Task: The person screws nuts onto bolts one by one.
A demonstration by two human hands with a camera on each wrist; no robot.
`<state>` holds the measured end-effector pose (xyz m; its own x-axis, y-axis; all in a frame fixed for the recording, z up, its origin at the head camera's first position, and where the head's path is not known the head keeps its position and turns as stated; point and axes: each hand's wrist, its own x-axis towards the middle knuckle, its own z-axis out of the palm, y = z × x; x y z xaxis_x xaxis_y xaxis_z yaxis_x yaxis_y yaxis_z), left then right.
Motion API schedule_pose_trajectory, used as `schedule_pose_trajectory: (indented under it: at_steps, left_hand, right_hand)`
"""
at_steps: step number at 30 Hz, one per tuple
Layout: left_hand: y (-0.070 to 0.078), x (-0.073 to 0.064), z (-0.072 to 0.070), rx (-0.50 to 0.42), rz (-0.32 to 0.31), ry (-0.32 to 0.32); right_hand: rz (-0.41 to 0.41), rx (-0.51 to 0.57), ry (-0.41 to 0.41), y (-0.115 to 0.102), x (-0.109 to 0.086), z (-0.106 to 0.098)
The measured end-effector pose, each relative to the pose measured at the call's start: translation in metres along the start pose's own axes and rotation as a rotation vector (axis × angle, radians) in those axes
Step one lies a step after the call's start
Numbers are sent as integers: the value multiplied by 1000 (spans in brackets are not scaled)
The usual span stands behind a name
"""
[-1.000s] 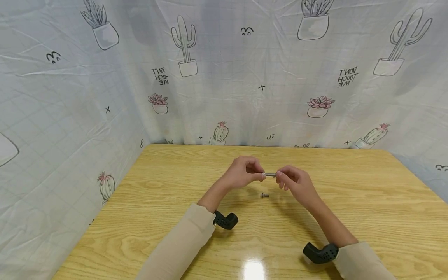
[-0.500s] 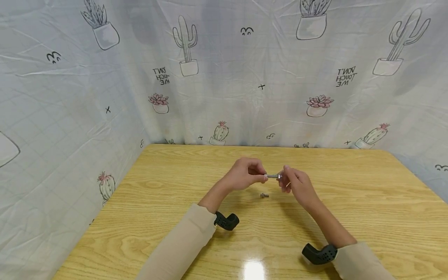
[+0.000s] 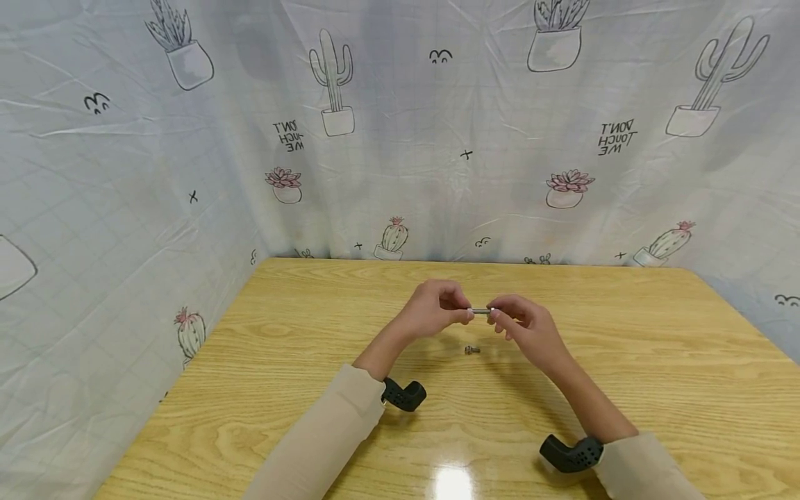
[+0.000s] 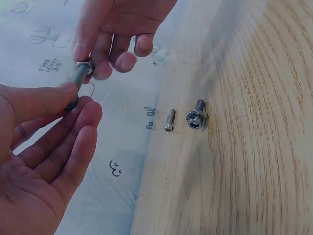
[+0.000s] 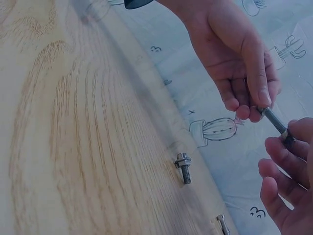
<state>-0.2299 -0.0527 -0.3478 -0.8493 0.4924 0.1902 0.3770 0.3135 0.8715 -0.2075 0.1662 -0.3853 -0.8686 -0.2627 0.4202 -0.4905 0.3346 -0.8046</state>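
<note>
Pinching one end of the long bolt (image 5: 275, 120) between thumb and fingers, the left hand (image 3: 431, 309) steadies it roughly level above the worktop (image 3: 300, 319), about midway between the left and right edges. The right hand (image 3: 525, 325) has its thumb and fingertips drawn in on what looks like a nut (image 4: 88, 67) at the other end — the fingers cover part of it, so I can't be sure, nor whether its threads are fully engaged.

To handle this well, I'd judge, the left grip should stay firm enough that the shaft can't spin, while the right fingertips turn the nut in short twists, square to the shaft. If it binds, backing off and realigning beats forcing. A light touch matters — small metal slips easily.

Below the hands, a short bolt (image 4: 196, 117) lies on the worktop, and a slim screw (image 4: 169, 121) lies nearer the far edge; working over the surface, away from that edge, would make a dropped nut easier to recover.
</note>
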Motion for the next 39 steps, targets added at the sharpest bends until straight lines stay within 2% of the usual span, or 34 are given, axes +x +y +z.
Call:
schedule_pose_trajectory:
  at_steps: [4, 10, 15, 19, 23, 27, 32, 39]
  left_hand:
    - [0, 1, 1, 12, 20, -23]
    - [1, 2, 3, 13, 58, -65]
    - [1, 2, 3, 13, 59, -58]
    - [3, 0, 2, 20, 35, -22]
    - [3, 0, 1, 5, 10, -1]
    - [2, 2, 0, -10, -6, 6]
    - [1, 5, -1, -10, -6, 4]
    - [4, 7, -2, -1, -2, -6]
  right_hand:
    - [24, -1, -13, -1, 0, -1]
    - [113, 41, -44, -4, 0, -2]
    - [142, 38, -47, -6, 1, -2]
    - [104, 51, -19, -5, 1, -2]
    - [17, 68, -11, -1, 1, -2]
    - [-38, 37, 0, 1, 1, -3]
    - [-40, 4, 8, 2, 4, -3]
    - [9, -7, -10, 0, 7, -6]
